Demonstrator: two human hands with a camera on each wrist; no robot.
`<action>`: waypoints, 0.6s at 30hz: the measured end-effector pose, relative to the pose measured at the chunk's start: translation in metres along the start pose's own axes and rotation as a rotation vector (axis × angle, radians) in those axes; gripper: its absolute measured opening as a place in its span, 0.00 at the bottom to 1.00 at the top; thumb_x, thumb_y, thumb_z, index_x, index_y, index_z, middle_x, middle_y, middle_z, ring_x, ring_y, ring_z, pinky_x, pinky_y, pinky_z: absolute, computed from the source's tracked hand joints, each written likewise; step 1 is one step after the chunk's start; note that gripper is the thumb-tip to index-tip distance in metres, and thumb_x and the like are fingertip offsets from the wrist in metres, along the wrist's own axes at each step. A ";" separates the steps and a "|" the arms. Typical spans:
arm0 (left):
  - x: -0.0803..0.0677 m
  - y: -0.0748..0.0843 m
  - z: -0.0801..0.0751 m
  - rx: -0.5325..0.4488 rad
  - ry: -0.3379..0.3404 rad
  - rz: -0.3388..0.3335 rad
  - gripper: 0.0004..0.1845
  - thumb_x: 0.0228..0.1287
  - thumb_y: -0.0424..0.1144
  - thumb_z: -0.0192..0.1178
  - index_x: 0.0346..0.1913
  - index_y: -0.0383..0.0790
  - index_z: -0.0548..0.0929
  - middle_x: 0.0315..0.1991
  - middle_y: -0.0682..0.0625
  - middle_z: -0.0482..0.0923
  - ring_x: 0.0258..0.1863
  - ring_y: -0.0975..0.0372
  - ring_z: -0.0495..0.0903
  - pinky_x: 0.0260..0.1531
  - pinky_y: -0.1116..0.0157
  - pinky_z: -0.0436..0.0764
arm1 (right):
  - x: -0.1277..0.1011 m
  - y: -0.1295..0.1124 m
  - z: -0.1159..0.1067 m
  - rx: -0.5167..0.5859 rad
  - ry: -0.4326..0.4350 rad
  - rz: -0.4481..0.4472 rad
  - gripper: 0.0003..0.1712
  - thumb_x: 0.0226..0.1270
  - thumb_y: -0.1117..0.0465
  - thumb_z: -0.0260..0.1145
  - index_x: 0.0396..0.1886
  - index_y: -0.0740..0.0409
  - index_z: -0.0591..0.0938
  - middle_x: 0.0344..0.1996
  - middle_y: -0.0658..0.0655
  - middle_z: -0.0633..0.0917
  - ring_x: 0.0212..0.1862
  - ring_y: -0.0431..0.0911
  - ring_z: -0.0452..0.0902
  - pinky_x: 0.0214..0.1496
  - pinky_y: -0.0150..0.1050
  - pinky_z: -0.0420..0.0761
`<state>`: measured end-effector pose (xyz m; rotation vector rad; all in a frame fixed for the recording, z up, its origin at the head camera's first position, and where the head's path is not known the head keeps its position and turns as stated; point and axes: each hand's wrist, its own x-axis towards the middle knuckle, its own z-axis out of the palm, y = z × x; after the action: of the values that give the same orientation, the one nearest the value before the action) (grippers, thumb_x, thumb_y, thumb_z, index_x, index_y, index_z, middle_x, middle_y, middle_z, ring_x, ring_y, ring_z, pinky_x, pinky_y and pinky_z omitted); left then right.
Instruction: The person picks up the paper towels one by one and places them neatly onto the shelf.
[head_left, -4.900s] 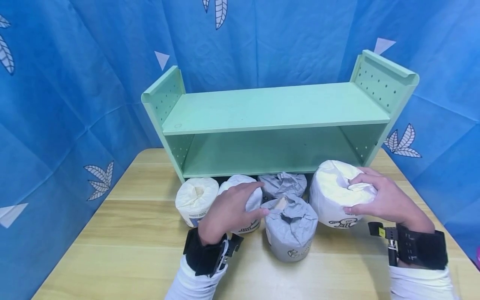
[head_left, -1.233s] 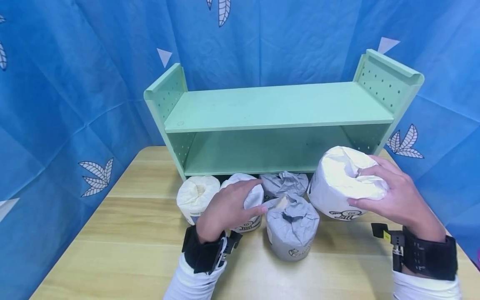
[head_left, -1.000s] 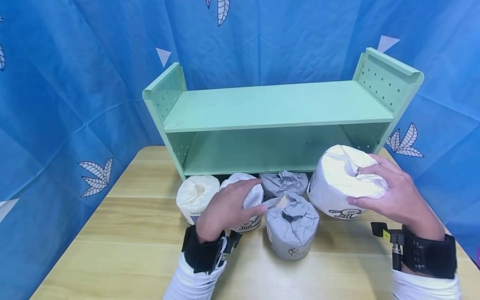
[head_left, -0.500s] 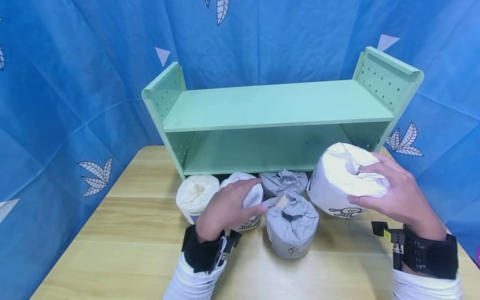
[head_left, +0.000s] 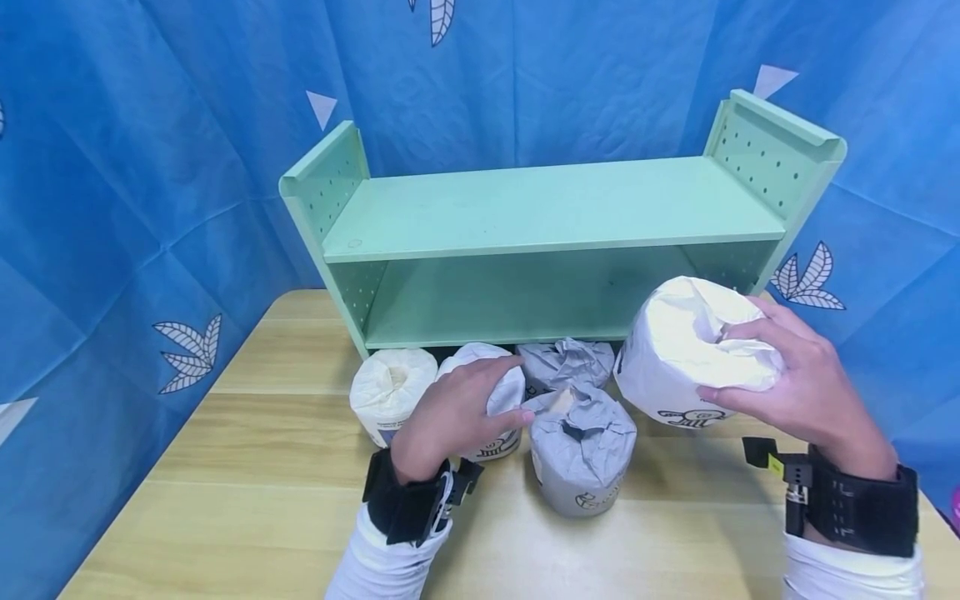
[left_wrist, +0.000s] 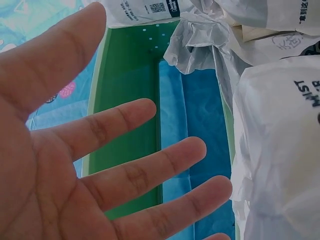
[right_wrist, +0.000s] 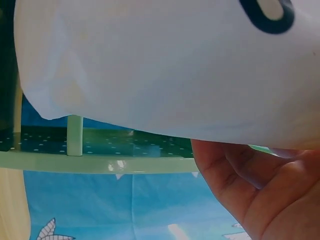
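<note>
White roll (head_left: 686,354) held above the worktop (head_left: 247,508) at the shelf's (head_left: 555,217) right end.
It is gripped by the right hand (head_left: 795,387) with curled fingers; a smaller white roll (head_left: 491,400) is touched by the left hand (head_left: 450,412), fingers relaxed and spread.

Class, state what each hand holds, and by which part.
The right hand grips the large white roll by its top end. The left hand rests open on a small white roll.

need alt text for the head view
A person's right hand grips a large white paper-wrapped roll, raised before a mint green shelf; the left hand rests on a smaller white roll among others on the wooden table.
</note>
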<state>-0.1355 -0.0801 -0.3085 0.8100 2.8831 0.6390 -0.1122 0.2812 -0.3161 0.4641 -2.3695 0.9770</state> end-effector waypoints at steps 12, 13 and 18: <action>0.001 -0.002 0.001 0.007 0.000 -0.001 0.37 0.62 0.57 0.63 0.71 0.45 0.67 0.66 0.45 0.71 0.65 0.51 0.68 0.61 0.51 0.70 | 0.009 0.000 0.003 -0.007 0.031 -0.016 0.36 0.19 0.66 0.86 0.40 0.58 0.84 0.60 0.58 0.75 0.61 0.33 0.64 0.61 0.35 0.64; 0.001 -0.002 0.001 0.009 -0.002 -0.004 0.37 0.62 0.57 0.63 0.71 0.46 0.67 0.66 0.45 0.71 0.65 0.51 0.68 0.61 0.51 0.70 | 0.009 0.000 0.004 -0.007 0.034 -0.022 0.37 0.18 0.66 0.86 0.40 0.58 0.84 0.60 0.54 0.76 0.59 0.30 0.64 0.58 0.29 0.63; 0.001 -0.003 0.001 0.011 -0.003 -0.008 0.38 0.62 0.57 0.63 0.71 0.46 0.67 0.66 0.45 0.71 0.65 0.51 0.68 0.61 0.51 0.70 | 0.013 0.002 0.007 0.003 0.043 -0.035 0.37 0.16 0.68 0.86 0.39 0.59 0.84 0.58 0.41 0.74 0.57 0.26 0.64 0.49 0.20 0.61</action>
<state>-0.1377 -0.0810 -0.3104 0.7992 2.8879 0.6206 -0.1264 0.2761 -0.3134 0.4795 -2.3138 0.9655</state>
